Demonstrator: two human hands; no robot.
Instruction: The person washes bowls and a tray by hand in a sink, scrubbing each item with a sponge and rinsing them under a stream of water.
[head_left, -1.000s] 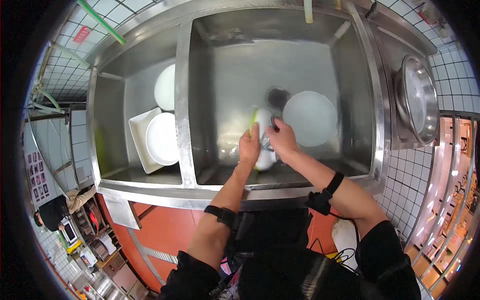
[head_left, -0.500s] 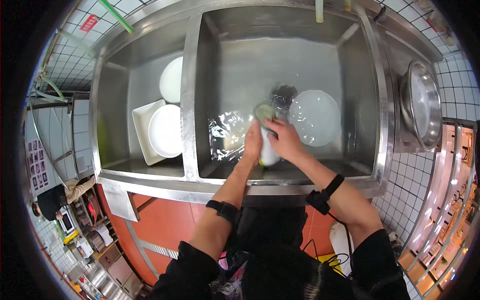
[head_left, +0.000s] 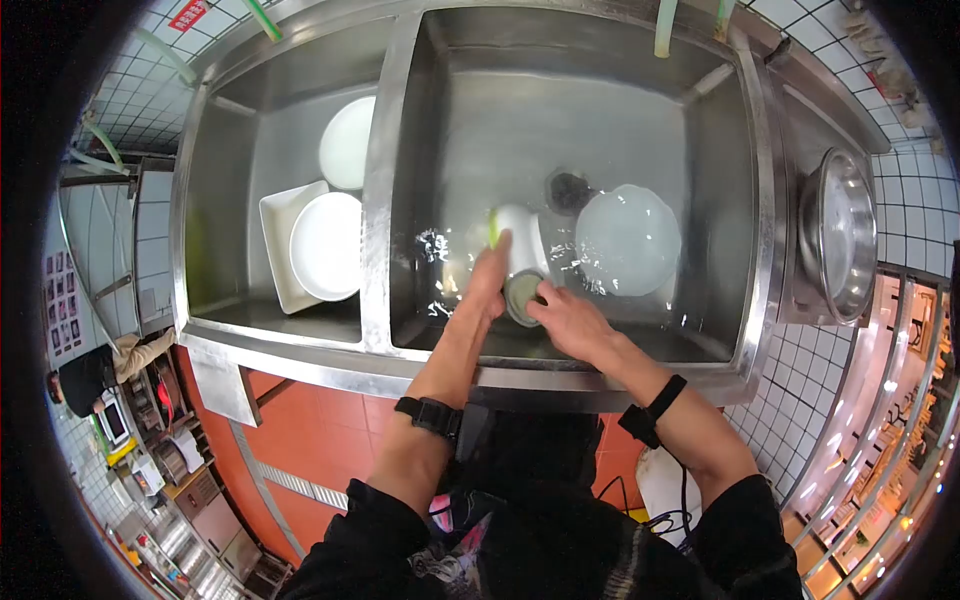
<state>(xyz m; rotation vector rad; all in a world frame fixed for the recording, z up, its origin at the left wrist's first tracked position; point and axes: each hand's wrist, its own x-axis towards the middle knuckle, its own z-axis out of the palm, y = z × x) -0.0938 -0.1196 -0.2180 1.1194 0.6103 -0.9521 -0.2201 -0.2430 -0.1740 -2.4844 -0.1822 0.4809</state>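
Note:
Low in the large middle basin, my right hand (head_left: 570, 318) pinches a grey-green round scrubbing pad (head_left: 523, 297). My left hand (head_left: 487, 278) is wrapped at the left side of a white dish (head_left: 522, 242), whose yellow-green edge shows beside the fingers. The dish is tilted and its shape is partly blurred. The pad is at its near end, close to the front of the basin. Right of the hands, a white round plate (head_left: 628, 240) lies under the water. A dark drain (head_left: 569, 192) shows behind the dish.
The left basin holds a round white bowl (head_left: 326, 247) on a rectangular white tray (head_left: 279, 222), plus another round white dish (head_left: 348, 143). A metal divider (head_left: 378, 180) separates the basins. Metal bowls (head_left: 846, 235) stand on the right. Far left, a person (head_left: 85, 382) extends an arm.
The dish has turned and moved up from the front edge. The pad and my right hand have come nearer to me, and my left hand has shifted slightly left. The view has moved a little.

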